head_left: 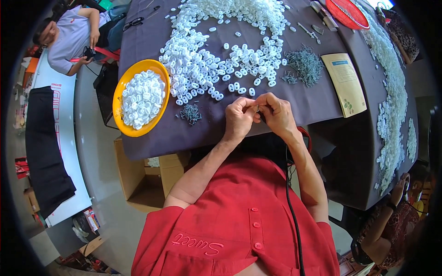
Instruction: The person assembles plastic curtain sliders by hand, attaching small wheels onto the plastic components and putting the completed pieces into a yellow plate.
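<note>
Head view: at the left of the frame, a smooth orange-yellow plastic bowl point(131, 132), oval in outline, sits on the table point(276, 135), filled with glossy white pieces point(143, 99). Just right of it is a small pile of thin grey pins point(189, 114), short and hard-edged. From there to the upper middle spreads a loose heap of the same white pieces point(184, 57), rounded ovals, many showing two holes; the nearest ones lie just above my hands. The cloth over the table is dark, matte and faintly creased. Right of centre lies a larger, bristly pile of grey pins point(305, 66), with a flat tan paper packet point(344, 85) beside it. At the upper right is a red mesh tray point(347, 14), and along the right rim runs a band of white pieces point(391, 117).

My left hand point(240, 118) is closed, thumb and forefinger pinched together; my right hand point(278, 118) is closed likewise, its fingertips meeting the left's at mid-frame. What sits between them is too small and covered to tell.

My left forearm slants up and rightward from the lower middle, elbow bent; my right leans up and leftward, wrist bent inward, both hands by the table's near edge.
</note>
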Demonstrator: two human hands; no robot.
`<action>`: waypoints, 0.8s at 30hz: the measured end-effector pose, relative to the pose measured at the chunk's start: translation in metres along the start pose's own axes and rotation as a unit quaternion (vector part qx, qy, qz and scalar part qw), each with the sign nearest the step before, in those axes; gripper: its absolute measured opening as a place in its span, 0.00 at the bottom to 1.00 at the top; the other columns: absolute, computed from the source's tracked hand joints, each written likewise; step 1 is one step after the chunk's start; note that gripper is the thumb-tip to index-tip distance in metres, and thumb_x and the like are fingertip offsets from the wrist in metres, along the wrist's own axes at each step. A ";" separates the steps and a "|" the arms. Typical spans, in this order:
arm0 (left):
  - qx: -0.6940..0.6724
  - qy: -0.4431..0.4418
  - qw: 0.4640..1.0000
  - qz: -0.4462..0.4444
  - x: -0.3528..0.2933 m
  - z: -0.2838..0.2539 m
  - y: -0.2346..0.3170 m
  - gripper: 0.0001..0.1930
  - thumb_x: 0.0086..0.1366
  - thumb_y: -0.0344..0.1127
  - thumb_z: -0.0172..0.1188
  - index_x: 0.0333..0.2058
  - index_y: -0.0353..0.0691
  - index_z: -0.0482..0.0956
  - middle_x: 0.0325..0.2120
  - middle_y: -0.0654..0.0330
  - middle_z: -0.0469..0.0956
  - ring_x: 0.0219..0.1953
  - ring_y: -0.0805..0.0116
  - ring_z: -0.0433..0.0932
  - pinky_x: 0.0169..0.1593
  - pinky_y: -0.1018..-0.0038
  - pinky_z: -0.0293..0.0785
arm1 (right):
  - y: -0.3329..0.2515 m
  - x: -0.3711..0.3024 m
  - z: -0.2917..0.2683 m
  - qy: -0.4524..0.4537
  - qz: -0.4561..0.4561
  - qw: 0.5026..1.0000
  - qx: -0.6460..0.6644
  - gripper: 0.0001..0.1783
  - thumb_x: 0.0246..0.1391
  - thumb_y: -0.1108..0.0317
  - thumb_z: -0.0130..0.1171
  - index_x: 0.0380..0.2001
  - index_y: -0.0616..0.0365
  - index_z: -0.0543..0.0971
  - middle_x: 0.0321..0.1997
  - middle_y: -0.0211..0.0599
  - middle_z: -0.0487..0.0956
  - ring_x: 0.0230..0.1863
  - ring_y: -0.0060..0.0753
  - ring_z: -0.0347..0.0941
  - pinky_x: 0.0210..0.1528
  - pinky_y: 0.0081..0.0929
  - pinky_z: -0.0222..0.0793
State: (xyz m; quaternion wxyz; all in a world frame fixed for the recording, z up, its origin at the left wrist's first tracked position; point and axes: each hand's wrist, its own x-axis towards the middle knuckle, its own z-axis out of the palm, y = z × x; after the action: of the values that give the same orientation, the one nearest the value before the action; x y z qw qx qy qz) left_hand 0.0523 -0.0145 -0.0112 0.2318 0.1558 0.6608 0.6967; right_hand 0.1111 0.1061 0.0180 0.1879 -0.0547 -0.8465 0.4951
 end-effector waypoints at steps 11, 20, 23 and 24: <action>-0.093 0.023 0.994 -0.057 0.001 0.001 0.007 0.05 0.58 0.23 0.54 0.34 0.29 0.75 0.25 0.58 0.77 0.23 0.71 0.78 0.28 0.76 0.79 | 0.017 -0.004 -0.006 0.017 0.115 0.979 0.170 0.10 0.46 0.79 0.55 0.35 0.63 0.75 0.26 0.34 0.79 0.24 0.20 0.72 0.27 0.18 0.68; -0.093 0.025 0.994 -0.057 0.001 0.002 0.009 0.05 0.58 0.22 0.54 0.33 0.28 0.75 0.25 0.58 0.77 0.22 0.71 0.77 0.28 0.77 0.79 | 0.007 -0.001 -0.009 -0.017 0.107 0.994 0.028 0.05 0.45 0.77 0.55 0.29 0.62 0.77 0.22 0.34 0.75 0.22 0.21 0.70 0.23 0.20 0.64; -0.081 0.032 0.995 -0.050 0.000 0.002 0.007 0.05 0.58 0.22 0.54 0.33 0.28 0.75 0.25 0.58 0.77 0.22 0.71 0.77 0.28 0.77 0.79 | 0.004 0.000 -0.005 -0.014 0.085 0.996 0.006 0.04 0.45 0.77 0.55 0.27 0.62 0.76 0.21 0.38 0.74 0.21 0.27 0.70 0.24 0.23 0.64; -0.081 0.031 0.995 -0.050 0.000 0.003 0.007 0.05 0.58 0.22 0.54 0.33 0.28 0.75 0.25 0.58 0.77 0.22 0.71 0.77 0.28 0.77 0.79 | 0.003 0.000 -0.003 -0.010 0.074 0.997 -0.001 0.03 0.45 0.77 0.55 0.27 0.63 0.75 0.21 0.40 0.74 0.22 0.30 0.71 0.25 0.24 0.65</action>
State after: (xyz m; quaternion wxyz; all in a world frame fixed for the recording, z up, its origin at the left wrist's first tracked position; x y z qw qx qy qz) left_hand 0.0525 -0.0123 -0.0041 0.2576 0.0810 0.6159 0.7400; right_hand 0.1121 0.1103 0.0172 0.1426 -0.1123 -0.8423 0.5075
